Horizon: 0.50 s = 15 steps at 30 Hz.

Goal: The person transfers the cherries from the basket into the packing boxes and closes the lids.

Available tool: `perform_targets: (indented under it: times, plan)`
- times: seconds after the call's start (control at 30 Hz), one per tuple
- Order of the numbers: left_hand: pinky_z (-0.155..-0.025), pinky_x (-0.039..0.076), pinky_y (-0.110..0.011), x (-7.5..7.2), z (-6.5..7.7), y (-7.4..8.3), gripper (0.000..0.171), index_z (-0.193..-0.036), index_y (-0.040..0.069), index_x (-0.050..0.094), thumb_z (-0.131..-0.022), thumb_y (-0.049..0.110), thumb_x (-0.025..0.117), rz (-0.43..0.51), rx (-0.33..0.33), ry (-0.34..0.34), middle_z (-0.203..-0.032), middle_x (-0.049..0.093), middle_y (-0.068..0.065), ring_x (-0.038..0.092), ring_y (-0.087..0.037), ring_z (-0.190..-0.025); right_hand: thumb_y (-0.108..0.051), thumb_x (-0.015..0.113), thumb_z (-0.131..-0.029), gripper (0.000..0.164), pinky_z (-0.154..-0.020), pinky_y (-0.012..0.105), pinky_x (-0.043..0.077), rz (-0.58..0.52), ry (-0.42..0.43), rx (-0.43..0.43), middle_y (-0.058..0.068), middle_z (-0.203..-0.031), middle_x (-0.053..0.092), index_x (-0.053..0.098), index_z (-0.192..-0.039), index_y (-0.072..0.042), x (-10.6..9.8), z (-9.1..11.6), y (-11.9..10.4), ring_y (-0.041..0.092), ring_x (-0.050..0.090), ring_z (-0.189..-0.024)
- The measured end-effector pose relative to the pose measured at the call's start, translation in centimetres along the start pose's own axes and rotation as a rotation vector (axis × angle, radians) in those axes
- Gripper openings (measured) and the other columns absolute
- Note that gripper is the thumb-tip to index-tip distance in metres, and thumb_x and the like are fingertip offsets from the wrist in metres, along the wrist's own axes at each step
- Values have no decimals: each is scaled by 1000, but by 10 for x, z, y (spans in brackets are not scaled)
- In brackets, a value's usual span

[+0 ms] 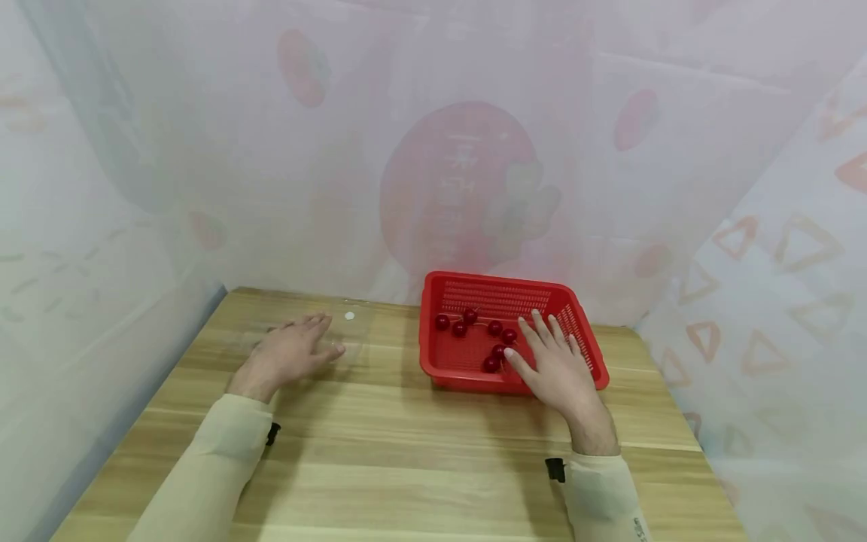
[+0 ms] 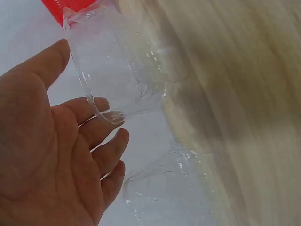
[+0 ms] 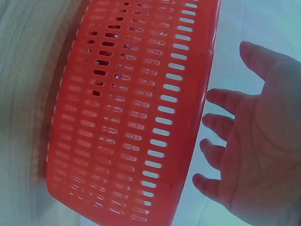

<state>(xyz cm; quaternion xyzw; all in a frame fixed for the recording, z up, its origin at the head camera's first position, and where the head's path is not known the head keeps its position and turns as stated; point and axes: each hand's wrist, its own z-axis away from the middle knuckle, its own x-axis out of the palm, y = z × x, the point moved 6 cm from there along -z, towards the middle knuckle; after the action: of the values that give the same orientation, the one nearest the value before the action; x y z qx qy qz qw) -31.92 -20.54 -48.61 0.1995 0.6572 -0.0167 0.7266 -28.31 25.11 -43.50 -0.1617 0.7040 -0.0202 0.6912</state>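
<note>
In the head view my left hand (image 1: 287,354) is above the left part of the table, palm down with loosely bent fingers. Beneath it lies a clear plastic container (image 2: 110,61), hard to make out from above; its rim overlaps my fingertips in the left wrist view, where contact cannot be told. A red plastic basket (image 1: 467,380) stands toward the back right. My right hand (image 1: 558,369) hovers over its right side with fingers spread, holding nothing. Several dark red cherries (image 1: 459,329) lie on the basket floor, some close to my right thumb.
The wooden table (image 1: 379,467) ends at a printed fabric wall (image 1: 352,188) behind the basket. Similar fabric hangs on both sides. A small white round spot (image 1: 349,316) shows near the clear container.
</note>
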Motion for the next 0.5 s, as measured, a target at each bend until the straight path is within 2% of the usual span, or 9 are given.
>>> perform_targets:
  times: [0.23,0.5]
  plan:
    - [-146,26,-77,7,1,2,95,-180,-7,35,-120,63,57,30,-3,-40,-189,33,-32,35,-56,-176,-58,53,-122,80,-148,82,13,-11,5,-8,17,-199,18,32,-187,-15,-2,0,2,52,9,-185]
    - [-144,28,-78,15,4,2,101,-181,-5,32,-116,65,64,76,-50,-86,-189,30,-32,33,-60,-175,-56,53,-122,80,-147,82,13,-17,0,-7,18,-198,18,33,-187,-14,-1,2,3,52,9,-185]
